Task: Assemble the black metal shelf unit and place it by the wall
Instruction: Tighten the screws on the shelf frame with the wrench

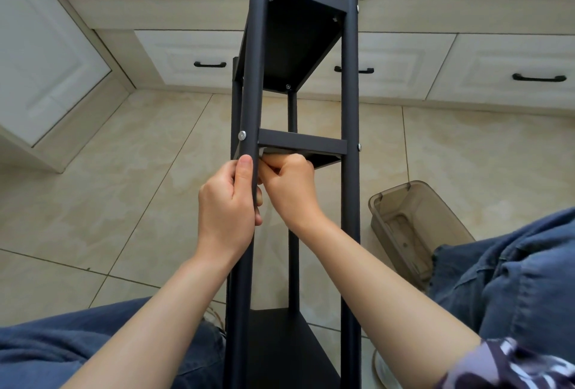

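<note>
The black metal shelf unit (350,102) lies tilted away from me between my knees, its round posts running up the middle of the view. Silver screws sit where the near left post (253,77) meets the shelves. My left hand (227,201) is wrapped around that post just below the middle shelf (301,143). My right hand (291,184) is closed right beside it, fingers tucked under the middle shelf's near corner; what they hold is hidden. A lower shelf panel (280,345) shows near my lap.
A translucent brown plastic bin (413,226) lies on the tiled floor at the right, by my right knee. White drawers with black handles (539,78) run along the back under a cushioned bench. A white cabinet door (40,55) stands at the left.
</note>
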Action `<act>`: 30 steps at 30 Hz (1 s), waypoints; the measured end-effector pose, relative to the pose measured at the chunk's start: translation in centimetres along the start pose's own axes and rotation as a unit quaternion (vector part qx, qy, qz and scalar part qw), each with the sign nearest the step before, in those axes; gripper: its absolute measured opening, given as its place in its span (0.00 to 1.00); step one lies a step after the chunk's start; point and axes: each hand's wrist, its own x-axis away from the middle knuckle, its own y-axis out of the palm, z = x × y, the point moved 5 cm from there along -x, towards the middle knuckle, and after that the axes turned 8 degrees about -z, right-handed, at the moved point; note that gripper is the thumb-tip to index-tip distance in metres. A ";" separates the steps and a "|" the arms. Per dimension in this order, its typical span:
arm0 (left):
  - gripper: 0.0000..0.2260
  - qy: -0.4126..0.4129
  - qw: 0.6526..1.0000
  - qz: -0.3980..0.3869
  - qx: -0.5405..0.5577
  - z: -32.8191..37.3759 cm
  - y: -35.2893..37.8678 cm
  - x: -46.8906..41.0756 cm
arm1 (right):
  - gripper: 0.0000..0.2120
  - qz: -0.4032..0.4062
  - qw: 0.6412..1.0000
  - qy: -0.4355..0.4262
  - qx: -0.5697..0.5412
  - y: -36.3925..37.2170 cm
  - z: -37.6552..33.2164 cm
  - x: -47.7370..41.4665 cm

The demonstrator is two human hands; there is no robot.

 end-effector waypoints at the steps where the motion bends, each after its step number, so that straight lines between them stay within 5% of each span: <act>1: 0.20 0.000 1.000 0.001 0.000 0.0 0.0 0.0 | 0.13 0.001 1.000 -0.002 -0.001 0.1 0.0 0.0; 10: 0.20 -0.011 1.000 -0.003 0.012 0.2 0.4 -0.1 | 0.21 -0.003 1.000 0.026 0.010 -1.3 -0.5 0.3; 16: 0.19 -0.011 1.000 -0.012 0.011 0.5 0.8 -0.1 | 0.13 -0.007 0.999 0.023 0.034 -2.4 -1.4 0.7; 30: 0.20 0.006 1.000 -0.016 -0.006 0.7 0.9 -0.1 | 0.17 0.006 0.999 0.017 0.040 -2.4 -1.4 1.0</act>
